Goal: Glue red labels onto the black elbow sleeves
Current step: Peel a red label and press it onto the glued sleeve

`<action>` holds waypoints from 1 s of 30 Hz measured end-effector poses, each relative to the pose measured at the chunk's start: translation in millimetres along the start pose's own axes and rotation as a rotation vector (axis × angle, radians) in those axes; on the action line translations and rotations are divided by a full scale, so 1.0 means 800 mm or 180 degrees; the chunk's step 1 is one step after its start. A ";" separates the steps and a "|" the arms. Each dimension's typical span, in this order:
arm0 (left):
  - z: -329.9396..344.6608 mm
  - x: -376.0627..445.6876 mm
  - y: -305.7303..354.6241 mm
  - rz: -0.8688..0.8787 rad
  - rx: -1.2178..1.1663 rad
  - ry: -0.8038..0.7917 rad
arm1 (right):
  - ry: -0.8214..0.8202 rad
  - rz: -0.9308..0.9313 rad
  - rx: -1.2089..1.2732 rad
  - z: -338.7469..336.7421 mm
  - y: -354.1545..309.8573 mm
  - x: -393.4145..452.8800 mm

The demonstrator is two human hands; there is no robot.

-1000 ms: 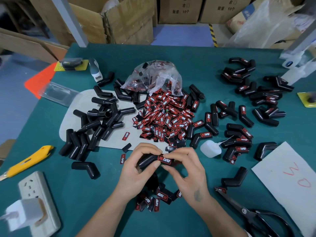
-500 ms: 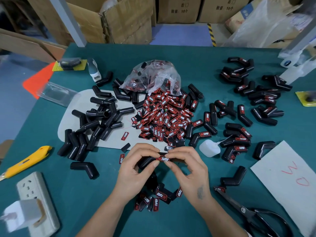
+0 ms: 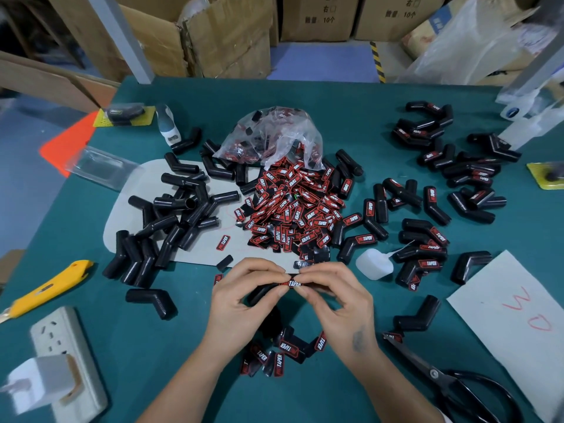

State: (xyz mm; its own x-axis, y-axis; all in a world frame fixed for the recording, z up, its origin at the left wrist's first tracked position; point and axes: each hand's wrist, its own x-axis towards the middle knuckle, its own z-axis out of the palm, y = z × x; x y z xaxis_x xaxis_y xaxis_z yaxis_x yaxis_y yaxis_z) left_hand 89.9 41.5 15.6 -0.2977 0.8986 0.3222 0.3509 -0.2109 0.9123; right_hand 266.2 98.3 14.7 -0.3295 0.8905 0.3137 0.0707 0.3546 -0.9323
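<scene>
My left hand (image 3: 244, 300) and my right hand (image 3: 338, 300) meet over the table's near middle, both gripping one black elbow sleeve (image 3: 262, 293). Their fingertips pinch a red label (image 3: 293, 283) against its upper side. A big heap of loose red labels (image 3: 293, 209) spills from a clear plastic bag (image 3: 271, 135) at the centre. Unlabelled sleeves (image 3: 171, 215) lie piled on the left. Labelled sleeves (image 3: 427, 248) are scattered on the right. A small white glue bottle (image 3: 374, 264) lies on its side just right of my hands.
Black scissors (image 3: 451, 383) lie near right, beside a white paper sheet (image 3: 512, 319). A yellow utility knife (image 3: 45, 288) and a power strip (image 3: 64, 361) sit near left. A few labels (image 3: 280, 352) lie beneath my wrists. Cardboard boxes (image 3: 213, 35) stand behind the table.
Both hands have drawn closer over the sleeve, their fingertips now covering more of the label. Nothing else on the table has moved.
</scene>
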 end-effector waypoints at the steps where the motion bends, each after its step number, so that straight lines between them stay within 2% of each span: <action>1: 0.000 0.000 0.001 -0.0002 0.0027 0.0009 | 0.0003 -0.0001 0.0003 0.000 0.000 0.000; 20: 0.003 -0.003 0.000 -0.0007 0.0193 0.0045 | -0.0155 -0.0047 -0.0054 0.001 0.007 0.000; 30: 0.006 -0.008 -0.003 0.0206 0.0286 0.0072 | -0.0007 0.0002 -0.0017 0.003 0.003 -0.001</action>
State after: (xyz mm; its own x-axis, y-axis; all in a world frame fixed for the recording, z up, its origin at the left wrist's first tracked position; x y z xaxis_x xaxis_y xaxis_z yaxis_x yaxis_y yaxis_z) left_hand 95.5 38.2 10.3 -0.2912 0.8752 0.3863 0.4479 -0.2321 0.8634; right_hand 264.4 97.5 12.0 -0.3316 0.8901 0.3127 0.0760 0.3556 -0.9315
